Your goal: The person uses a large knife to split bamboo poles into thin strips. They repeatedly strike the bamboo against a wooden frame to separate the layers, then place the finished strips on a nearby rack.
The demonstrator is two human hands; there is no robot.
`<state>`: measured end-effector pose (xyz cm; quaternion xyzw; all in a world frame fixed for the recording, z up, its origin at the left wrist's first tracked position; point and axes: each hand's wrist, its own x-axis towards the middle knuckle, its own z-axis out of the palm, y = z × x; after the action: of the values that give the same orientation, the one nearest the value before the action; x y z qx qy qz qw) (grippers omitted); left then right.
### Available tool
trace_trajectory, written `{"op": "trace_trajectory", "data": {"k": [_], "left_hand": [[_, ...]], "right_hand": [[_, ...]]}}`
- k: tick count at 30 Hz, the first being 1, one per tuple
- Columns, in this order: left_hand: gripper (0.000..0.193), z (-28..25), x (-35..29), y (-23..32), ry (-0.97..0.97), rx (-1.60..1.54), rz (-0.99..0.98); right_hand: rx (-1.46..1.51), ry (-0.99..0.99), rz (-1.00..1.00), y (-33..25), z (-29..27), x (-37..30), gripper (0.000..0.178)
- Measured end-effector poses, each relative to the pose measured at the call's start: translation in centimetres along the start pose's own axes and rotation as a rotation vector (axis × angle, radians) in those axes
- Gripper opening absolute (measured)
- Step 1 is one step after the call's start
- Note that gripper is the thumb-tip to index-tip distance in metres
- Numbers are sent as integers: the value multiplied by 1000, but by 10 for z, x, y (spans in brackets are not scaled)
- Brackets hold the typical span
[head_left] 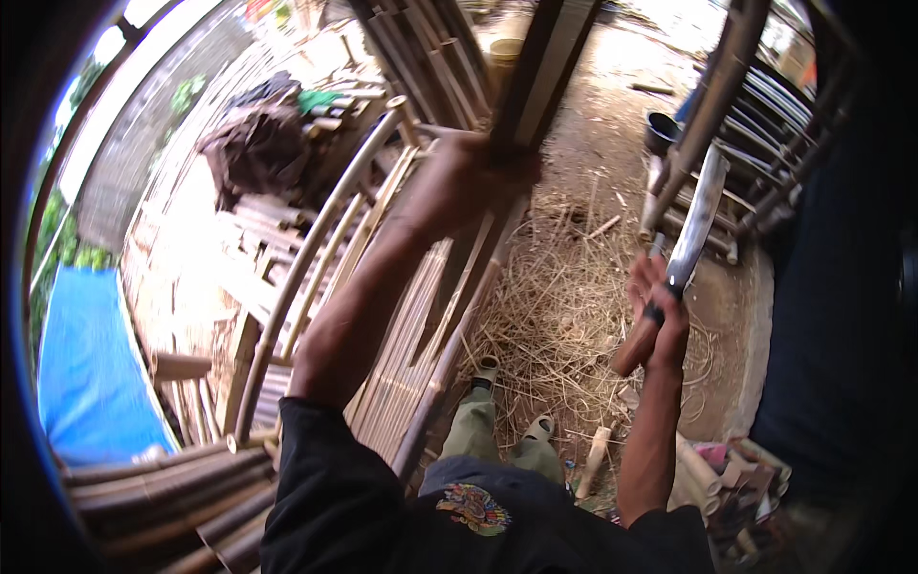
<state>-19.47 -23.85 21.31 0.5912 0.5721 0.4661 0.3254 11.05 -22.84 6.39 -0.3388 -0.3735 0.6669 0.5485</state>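
My right hand (667, 320) is closed round the wooden handle of a machete (706, 206). Its broad, shiny blade points up and away, clear of the bamboo on the left. My left hand (483, 177), somewhat blurred, wraps round a long split bamboo piece (547, 72) with dark edges and a paler middle face. The piece slants upward past the top of the view, and its lower part seems to run down behind my forearm. Under that forearm is a bamboo slat bench (397, 387).
Shavings (564, 287) cover the dirt floor by my feet. A blue tarp (91, 354) lies far left, near a brown cloth heap (258, 143). Bamboo poles (172, 497) fill the lower left. A bamboo rack (765, 124) and a dark bucket (662, 132) stand at right; offcuts (741, 478) lie lower right.
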Motion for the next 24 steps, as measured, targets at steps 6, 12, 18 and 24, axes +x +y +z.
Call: {"op": "trace_trajectory", "data": {"k": [6,12,18,24], "left_hand": [[34,-1,-74,-46,-186,333,-152],[39,-58,-188,-161,187,476,-252],[51,-122,-270,-322,92,456,-474],[79,-159,-294,-428,29,546,-655]], "right_hand": [[529,-344,189,24,141,0,48],[118,164,512,167,164,-36,25],[45,254,724,261,139,-60,24],[-66,273,571,231,208,-63,25]]}}
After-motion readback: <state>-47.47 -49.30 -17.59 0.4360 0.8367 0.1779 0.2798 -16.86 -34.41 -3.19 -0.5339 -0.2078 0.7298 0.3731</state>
